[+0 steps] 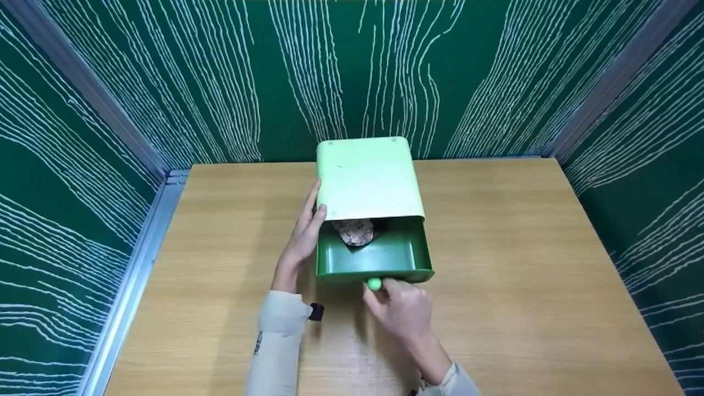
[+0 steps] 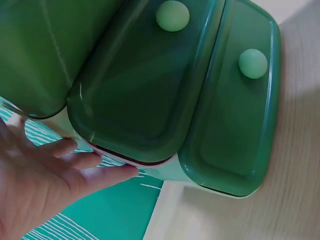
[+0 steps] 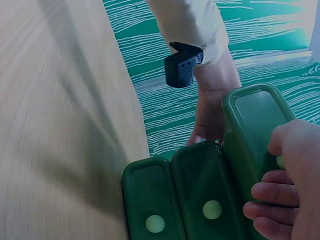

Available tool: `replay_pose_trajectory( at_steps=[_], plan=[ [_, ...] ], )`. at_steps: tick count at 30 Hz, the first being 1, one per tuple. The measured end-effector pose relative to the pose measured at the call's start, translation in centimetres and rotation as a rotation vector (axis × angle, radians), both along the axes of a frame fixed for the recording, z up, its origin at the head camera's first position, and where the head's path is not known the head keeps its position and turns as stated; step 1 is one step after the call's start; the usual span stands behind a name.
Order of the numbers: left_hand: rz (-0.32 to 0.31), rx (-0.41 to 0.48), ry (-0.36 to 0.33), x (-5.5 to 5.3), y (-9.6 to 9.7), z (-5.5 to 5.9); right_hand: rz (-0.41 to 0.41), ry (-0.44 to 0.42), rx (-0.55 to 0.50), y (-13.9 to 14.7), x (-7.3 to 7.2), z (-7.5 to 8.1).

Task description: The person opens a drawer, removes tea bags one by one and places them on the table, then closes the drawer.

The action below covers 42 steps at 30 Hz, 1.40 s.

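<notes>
A small desktop drawer cabinet [image 1: 368, 176] with a pale green top and three dark green drawers stands on the table. Its top drawer [image 1: 396, 253] is pulled out. In that drawer lies a brownish, mottled thing with a rounded end [image 1: 356, 231], its rear hidden under the cabinet top; its kind is unclear. My right hand [image 1: 404, 308] pinches the light green knob [image 1: 374, 284] of the top drawer. With fingers extended, my left hand [image 1: 305, 231] rests against the cabinet's left side. In the left wrist view the middle drawer [image 2: 145, 85] and bottom drawer [image 2: 230, 120] are closed.
The wooden table [image 1: 522, 264] extends around the cabinet on both sides and in front. Green panels with white wavy lines [image 1: 297, 66] rise behind and at both sides. A black wrist camera [image 3: 182, 67] sits on the left sleeve.
</notes>
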<state>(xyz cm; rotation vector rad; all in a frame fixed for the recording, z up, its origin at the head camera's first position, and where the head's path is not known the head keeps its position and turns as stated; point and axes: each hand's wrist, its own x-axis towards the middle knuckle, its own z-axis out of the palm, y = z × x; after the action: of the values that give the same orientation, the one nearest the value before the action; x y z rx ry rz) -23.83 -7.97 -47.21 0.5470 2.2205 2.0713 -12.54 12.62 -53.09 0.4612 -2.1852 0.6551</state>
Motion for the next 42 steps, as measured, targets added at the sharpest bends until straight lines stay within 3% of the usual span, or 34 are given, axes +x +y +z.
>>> replay_pose_trajectory(
  at_steps=[7, 10, 12, 15, 17, 20, 22, 24, 27, 29, 33, 37, 42],
  plan=[
    [0.015, -0.003, 0.017, 0.0, 0.0, -0.1, -0.019, 0.001, 0.02, 0.1, 0.4, -1.1],
    [0.023, 0.013, 0.028, -0.3, 0.0, -0.9, -0.007, -0.109, 0.056, 0.3, 1.0, -0.8],
    [0.027, 0.02, 0.033, -0.6, 0.0, -1.9, 0.078, -0.276, 0.078, 0.5, 1.8, 0.1],
    [0.045, 0.004, 0.044, -1.1, 0.2, -3.1, 0.27, -0.507, 0.071, 0.9, 3.3, 3.5],
    [0.058, -0.002, 0.057, -1.4, 0.4, -3.5, 0.408, -0.518, 0.034, 1.2, 3.5, 6.3],
    [0.076, -0.011, 0.07, -1.7, 0.6, -3.6, 0.5, -0.37, 0.061, 1.6, 1.8, 10.1],
    [0.087, -0.012, 0.072, -1.6, 0.6, -3.5, 0.526, -0.376, 0.101, 2.0, -0.3, 11.9],
    [0.096, -0.014, 0.068, -1.5, 0.5, -3.6, 0.551, -0.52, 0.172, 2.3, -2.7, 12.8],
    [0.096, -0.017, 0.064, -1.3, 0.6, -3.8, 0.55, -0.789, 0.31, 2.7, -5.6, 12.5],
    [0.088, -0.024, 0.056, -1.3, 0.5, -4.0, 0.557, -0.836, 0.427, 2.6, -7.2, 11.3],
    [0.085, -0.026, 0.051, -1.3, 0.4, -4.3, 0.536, -0.79, 0.562, 2.1, -9.3, 8.8],
    [0.093, -0.023, 0.061, -1.4, 0.3, -4.4, 0.465, -0.715, 0.629, 1.6, -10.8, 7.6],
    [0.094, -0.038, 0.055, -1.7, 0.2, -3.9, 0.413, -0.492, 0.725, 1.5, -11.2, 7.3]
  ],
)
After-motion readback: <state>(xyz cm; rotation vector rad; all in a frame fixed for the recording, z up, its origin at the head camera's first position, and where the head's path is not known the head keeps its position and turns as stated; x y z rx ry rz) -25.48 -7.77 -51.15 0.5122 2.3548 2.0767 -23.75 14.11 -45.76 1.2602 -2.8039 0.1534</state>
